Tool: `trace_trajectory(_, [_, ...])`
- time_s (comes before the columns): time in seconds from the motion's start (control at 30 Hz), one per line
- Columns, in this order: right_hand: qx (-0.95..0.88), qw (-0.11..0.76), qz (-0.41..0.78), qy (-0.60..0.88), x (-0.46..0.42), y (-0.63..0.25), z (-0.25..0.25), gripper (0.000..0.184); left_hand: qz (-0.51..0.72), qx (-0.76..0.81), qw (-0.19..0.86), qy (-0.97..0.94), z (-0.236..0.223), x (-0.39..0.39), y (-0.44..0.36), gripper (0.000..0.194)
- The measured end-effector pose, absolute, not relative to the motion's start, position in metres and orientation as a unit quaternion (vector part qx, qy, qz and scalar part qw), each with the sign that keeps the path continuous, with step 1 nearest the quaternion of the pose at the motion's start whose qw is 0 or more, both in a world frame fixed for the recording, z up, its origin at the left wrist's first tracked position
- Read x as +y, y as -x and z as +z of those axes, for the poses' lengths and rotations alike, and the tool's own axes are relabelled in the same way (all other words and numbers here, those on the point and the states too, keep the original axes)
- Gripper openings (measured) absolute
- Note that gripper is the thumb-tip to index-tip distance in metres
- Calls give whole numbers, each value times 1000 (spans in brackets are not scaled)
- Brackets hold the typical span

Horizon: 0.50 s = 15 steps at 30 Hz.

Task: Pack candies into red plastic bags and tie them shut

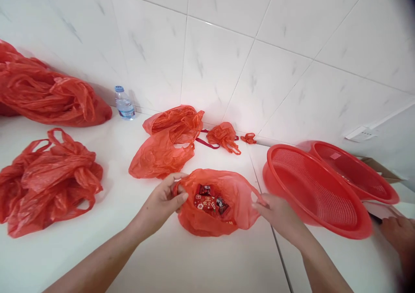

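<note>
A small red plastic bag (210,224) lies open on the white table (181,262) right in front of me. Inside it I see several red wrapped sweets (209,201). My left hand (164,202) pinches the bag's left handle between thumb and fingers. My right hand (275,213) grips the bag's right handle, and the two hands hold the mouth of the bag apart.
More red bags lie behind (165,148), at the left (48,180) and in a heap at the far left (45,92). Small knotted bags (223,136) and a water bottle (124,103) stand by the tiled wall. Two red sieve baskets (317,189) lean at the right, beside another person's hand (400,234).
</note>
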State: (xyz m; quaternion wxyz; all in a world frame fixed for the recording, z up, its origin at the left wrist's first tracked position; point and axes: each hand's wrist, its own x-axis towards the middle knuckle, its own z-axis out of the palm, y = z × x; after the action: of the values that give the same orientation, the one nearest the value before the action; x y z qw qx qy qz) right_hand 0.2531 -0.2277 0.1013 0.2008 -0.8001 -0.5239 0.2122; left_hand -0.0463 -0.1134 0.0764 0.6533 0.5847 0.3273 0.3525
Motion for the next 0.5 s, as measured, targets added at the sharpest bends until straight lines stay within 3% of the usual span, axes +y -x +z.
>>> trace_trajectory(0.13, [-446, 497, 140, 731, -234, -264, 138, 25, 554, 247, 533, -590, 131, -104, 57, 32])
trace_trajectory(0.2, [-414, 603, 132, 669, -241, -270, 151, 25, 621, 217, 467, -590, 157, -107, 66, 35])
trace_trajectory(0.3, [-436, 592, 203, 647, -253, -272, 154, 24, 616, 210, 421, -632, 173, -114, 76, 33])
trace_trajectory(0.4, [-462, 549, 237, 655, -263, -270, 144, 21, 553, 219, 434, -677, 159, -116, 83, 31])
trace_trajectory(0.47, [-487, 528, 264, 644, -271, -272, 132, 21, 502, 222, 461, -697, 140, -113, 92, 43])
trace_trajectory(0.5, [-504, 510, 277, 639, -275, -275, 124, 31, 483, 233, 469, -702, 129, -112, 98, 54])
